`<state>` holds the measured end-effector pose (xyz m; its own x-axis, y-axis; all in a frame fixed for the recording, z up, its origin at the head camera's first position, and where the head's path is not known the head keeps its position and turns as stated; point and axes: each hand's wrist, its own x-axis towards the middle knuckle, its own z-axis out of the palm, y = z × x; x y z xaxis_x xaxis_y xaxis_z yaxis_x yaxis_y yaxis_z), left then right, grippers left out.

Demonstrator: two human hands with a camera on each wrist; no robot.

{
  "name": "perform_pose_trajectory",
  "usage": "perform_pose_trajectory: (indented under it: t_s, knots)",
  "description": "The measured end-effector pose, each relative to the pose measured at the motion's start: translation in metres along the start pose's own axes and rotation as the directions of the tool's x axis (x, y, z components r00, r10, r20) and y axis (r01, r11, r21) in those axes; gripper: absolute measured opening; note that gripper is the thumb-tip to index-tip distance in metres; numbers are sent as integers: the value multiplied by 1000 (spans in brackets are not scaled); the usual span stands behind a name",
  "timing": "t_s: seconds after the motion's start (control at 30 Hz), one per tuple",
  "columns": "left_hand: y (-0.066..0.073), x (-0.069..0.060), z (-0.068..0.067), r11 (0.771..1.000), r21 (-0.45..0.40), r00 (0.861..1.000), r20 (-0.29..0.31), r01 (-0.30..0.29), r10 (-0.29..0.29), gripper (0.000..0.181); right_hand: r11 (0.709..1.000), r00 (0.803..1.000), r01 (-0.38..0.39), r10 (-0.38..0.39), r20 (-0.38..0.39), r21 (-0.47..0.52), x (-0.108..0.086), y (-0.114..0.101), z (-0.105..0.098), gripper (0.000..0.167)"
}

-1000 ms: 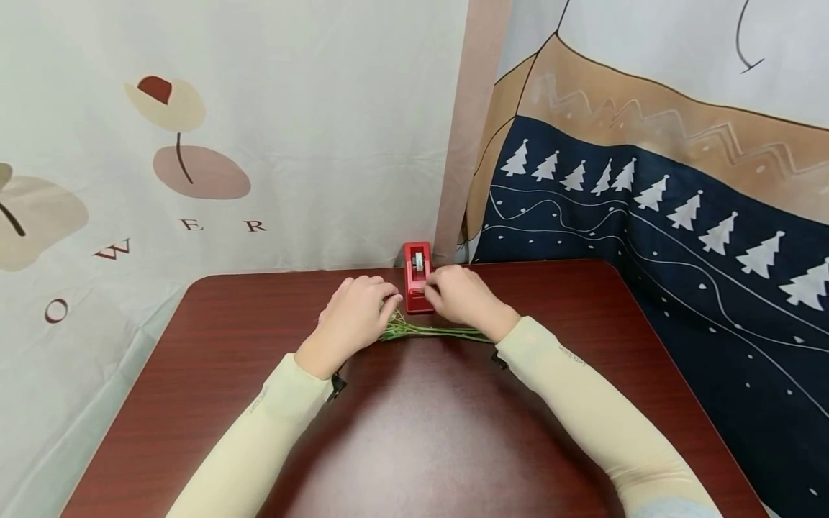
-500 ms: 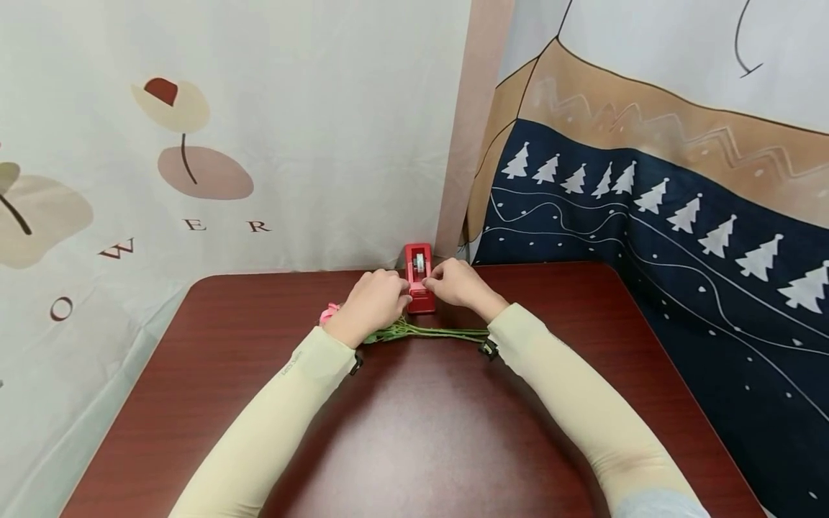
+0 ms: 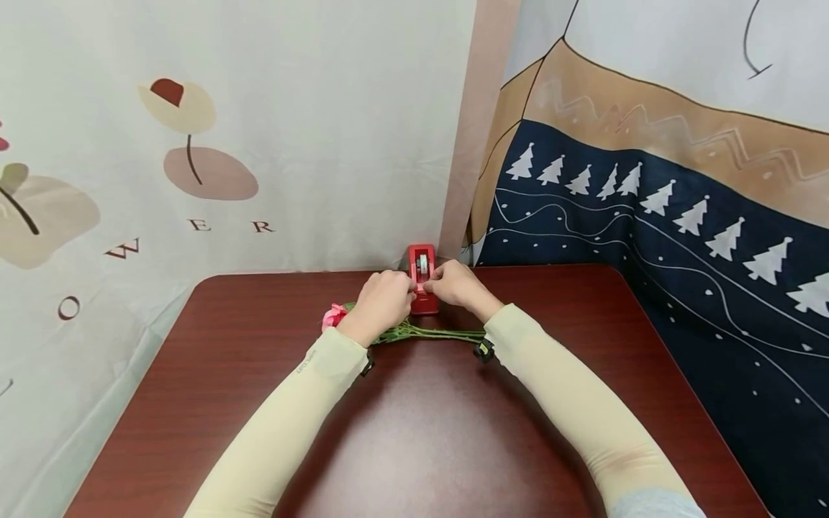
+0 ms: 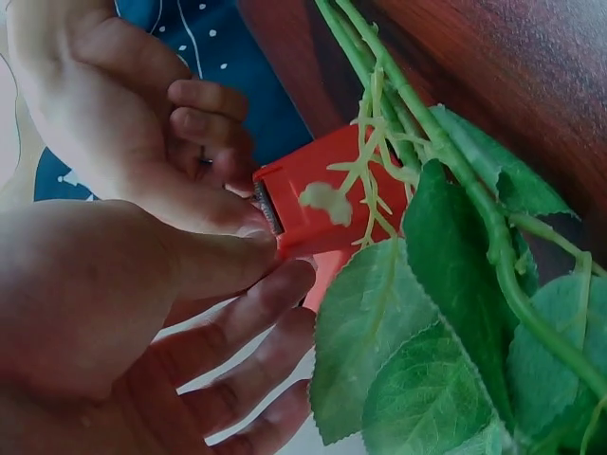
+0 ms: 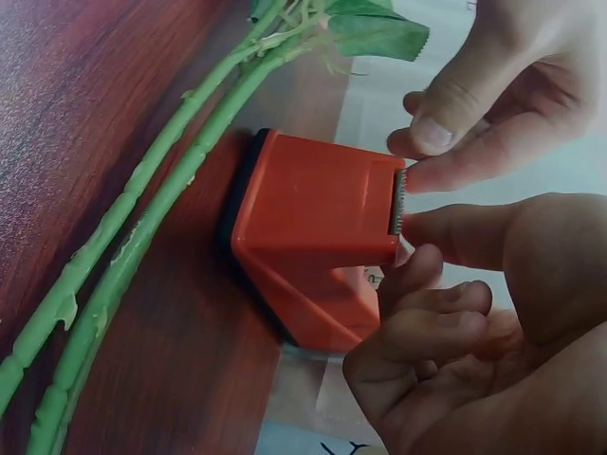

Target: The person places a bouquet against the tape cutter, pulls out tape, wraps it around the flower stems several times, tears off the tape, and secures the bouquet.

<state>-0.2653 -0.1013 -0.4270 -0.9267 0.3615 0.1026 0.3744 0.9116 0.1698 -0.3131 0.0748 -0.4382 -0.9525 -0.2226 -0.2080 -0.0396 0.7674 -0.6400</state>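
Note:
A red tape dispenser (image 3: pixel 424 302) stands at the far edge of the table, its toothed cutter (image 5: pixel 398 201) facing the fingertips in the right wrist view. My left hand (image 3: pixel 383 298) pinches at the left of the cutter, thumb against index finger. From the other side my right hand (image 3: pixel 458 286) pinches at the same edge with thumb and curled fingers. The clear tape between them is barely visible. Just in front of the dispenser lie pink flowers (image 3: pixel 334 315), partly hidden by my left wrist, with green stems (image 3: pixel 447 334) reaching right and leaves (image 4: pixel 455 284) under the left hand.
The dark red-brown table (image 3: pixel 414 432) stretches toward me, with rounded far corners. A pale printed curtain (image 3: pixel 324 144) hangs right behind its far edge, and a navy tree-patterned cloth (image 3: pixel 583 216) hangs along the right.
My left hand has moved right to the dispenser's cutter, uncovering the pink flowers. My right hand has shifted slightly and its fingertips now meet the left ones closely. The view has shifted a little.

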Motion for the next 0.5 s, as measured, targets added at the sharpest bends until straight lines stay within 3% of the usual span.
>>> perform_pose_trajectory:
  t_s: [0.1, 0.23, 0.5]
  knots:
    - [0, 4, 1, 1000, -10, 1000, -8, 17, -17, 18, 998, 1000, 4, -3, -10, 61, 0, -2, -3, 18]
    - [-1, 7, 4, 1000, -2, 1000, -15, 20, -20, 13, 981, 999, -2, -7, 45, 192, -1, 2, -3, 20]
    - [0, 8, 8, 999, 7, 999, -39, 35, -35, 11, 869, 985, -128, 55, 164, 478, -1, 10, -9, 26]
